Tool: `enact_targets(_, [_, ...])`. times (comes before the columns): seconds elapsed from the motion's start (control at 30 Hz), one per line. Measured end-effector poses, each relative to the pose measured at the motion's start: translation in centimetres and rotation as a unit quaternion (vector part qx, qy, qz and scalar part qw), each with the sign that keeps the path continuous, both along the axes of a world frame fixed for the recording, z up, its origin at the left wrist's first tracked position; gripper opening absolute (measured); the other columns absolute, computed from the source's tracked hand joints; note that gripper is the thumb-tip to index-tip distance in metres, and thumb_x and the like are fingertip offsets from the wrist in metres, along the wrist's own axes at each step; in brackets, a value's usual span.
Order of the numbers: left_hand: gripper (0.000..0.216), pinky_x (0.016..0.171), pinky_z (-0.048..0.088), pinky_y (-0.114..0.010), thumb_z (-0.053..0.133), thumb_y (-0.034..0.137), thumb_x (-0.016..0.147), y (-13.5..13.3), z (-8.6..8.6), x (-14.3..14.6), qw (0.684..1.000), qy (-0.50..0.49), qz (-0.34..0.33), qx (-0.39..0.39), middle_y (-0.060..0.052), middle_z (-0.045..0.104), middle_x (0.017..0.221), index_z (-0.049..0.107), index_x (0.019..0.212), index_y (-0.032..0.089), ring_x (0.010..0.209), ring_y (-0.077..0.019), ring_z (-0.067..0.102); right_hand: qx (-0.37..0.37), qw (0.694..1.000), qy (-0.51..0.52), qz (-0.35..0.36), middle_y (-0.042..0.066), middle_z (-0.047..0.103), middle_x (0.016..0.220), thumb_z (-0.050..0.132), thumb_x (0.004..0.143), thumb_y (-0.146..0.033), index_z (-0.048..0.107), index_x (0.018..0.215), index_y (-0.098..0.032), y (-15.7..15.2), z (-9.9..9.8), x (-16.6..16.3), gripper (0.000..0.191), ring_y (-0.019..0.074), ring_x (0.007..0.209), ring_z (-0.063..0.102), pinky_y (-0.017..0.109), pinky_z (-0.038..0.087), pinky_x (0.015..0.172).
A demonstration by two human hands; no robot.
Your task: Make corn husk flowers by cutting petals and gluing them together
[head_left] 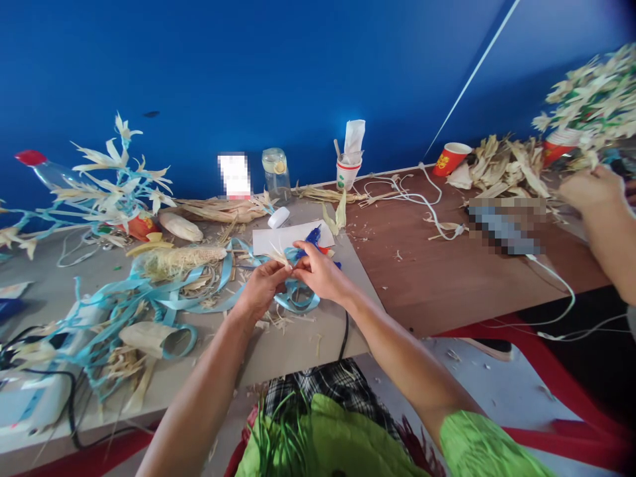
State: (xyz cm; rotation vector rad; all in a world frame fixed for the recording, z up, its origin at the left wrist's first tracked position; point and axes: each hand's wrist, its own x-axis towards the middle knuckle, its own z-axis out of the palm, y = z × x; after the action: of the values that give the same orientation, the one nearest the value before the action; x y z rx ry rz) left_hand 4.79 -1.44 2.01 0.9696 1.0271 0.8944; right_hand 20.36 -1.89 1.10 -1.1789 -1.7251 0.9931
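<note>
Both of my hands meet over the grey table. A small pale corn-husk flower [279, 254] sticks up between my left hand [262, 286] and my right hand [320, 270]. The fingers of each hand are pinched on its lower end, which they partly hide. Just behind my right fingers lies a blue tool [313, 236] that looks like a glue gun, partly covered by the hand. It rests by a white sheet [267, 241]. Under my hands is a loop of light blue ribbon [304, 305], among husk scraps.
At left, a husk-flower bunch [116, 169] stands near tangled ribbon [163, 301] and a corn cob [181, 227]. A jar [276, 175] and paper cup [348, 173] line the wall. At right are a phone [504, 228], cables, a husk pile [511, 165] and another person's hand [593, 192].
</note>
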Motion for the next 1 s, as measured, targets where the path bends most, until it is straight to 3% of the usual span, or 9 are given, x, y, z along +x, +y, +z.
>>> enact_targets(0.2, [0.025, 0.047, 0.031, -0.02, 0.075, 0.035, 0.061, 0.0, -0.3, -0.3, 0.996, 0.072, 0.007, 0.045, 0.002, 0.059, 0.064, 0.067, 0.073, 0.015, 0.049, -0.0054, 0.043, 0.004, 1.0, 0.0, 0.002, -0.003, 0.058, 0.065, 0.057, 0.08, -0.017, 0.04, 0.126, -0.016, 0.1, -0.3, 0.0, 0.049, 0.0109, 0.059, 0.054, 0.024, 0.042, 0.059])
enact_targets(0.4, [0.024, 0.045, 0.027, -0.021, 0.073, 0.035, 0.061, -0.2, 0.4, 0.2, 0.991, 0.104, 0.041, 0.071, 0.003, 0.055, 0.057, 0.065, 0.067, 0.014, 0.045, -0.0058, 0.038, -0.011, 1.0, 0.015, -0.02, -0.004, 0.056, 0.064, 0.062, 0.077, -0.021, 0.042, 0.12, -0.017, 0.3, -0.3, 0.0, 0.048, 0.0109, 0.057, 0.053, 0.024, 0.041, 0.055])
enact_targets(0.57, [0.024, 0.046, 0.031, -0.02, 0.071, 0.036, 0.063, -0.5, 0.7, 0.5, 0.99, 0.109, 0.059, 0.06, 0.001, 0.059, 0.062, 0.064, 0.069, 0.014, 0.05, -0.0077, 0.045, -0.018, 0.999, 0.02, -0.039, -0.005, 0.055, 0.063, 0.065, 0.074, -0.023, 0.045, 0.114, -0.017, 0.5, -0.3, -0.1, 0.045, 0.0101, 0.056, 0.051, 0.023, 0.04, 0.054])
enact_targets(0.83, [0.028, 0.05, 0.038, -0.02, 0.073, 0.038, 0.061, 0.0, 0.6, -0.3, 0.992, 0.081, 0.084, 0.038, 0.0, 0.062, 0.069, 0.062, 0.073, 0.015, 0.059, -0.0106, 0.053, -0.133, 0.987, 0.083, 0.022, -0.009, 0.047, 0.051, 0.062, 0.076, -0.035, 0.047, 0.106, -0.017, 0.7, 1.0, 0.6, 0.039, 0.0086, 0.041, 0.04, 0.021, 0.03, 0.041])
enact_targets(0.9, [0.029, 0.051, 0.039, -0.021, 0.073, 0.04, 0.061, 0.2, 0.4, -0.4, 0.992, 0.076, 0.091, 0.05, -0.001, 0.063, 0.07, 0.063, 0.073, 0.015, 0.06, -0.012, 0.054, -0.1, 0.991, 0.087, 0.0, -0.007, 0.049, 0.055, 0.059, 0.078, -0.039, 0.049, 0.104, -0.017, 0.9, 1.2, 1.1, 0.036, 0.0091, 0.044, 0.043, 0.022, 0.034, 0.044])
enact_targets(1.0, [0.031, 0.053, 0.04, -0.023, 0.072, 0.042, 0.061, 0.4, 0.1, -0.5, 0.988, 0.086, 0.11, 0.07, -0.002, 0.065, 0.073, 0.063, 0.074, 0.015, 0.063, -0.0138, 0.056, -0.02, 0.995, 0.032, -0.089, -0.002, 0.054, 0.065, 0.056, 0.08, -0.038, 0.056, 0.098, -0.016, 1.2, 1.1, 1.7, 0.028, 0.0114, 0.056, 0.05, 0.025, 0.041, 0.057])
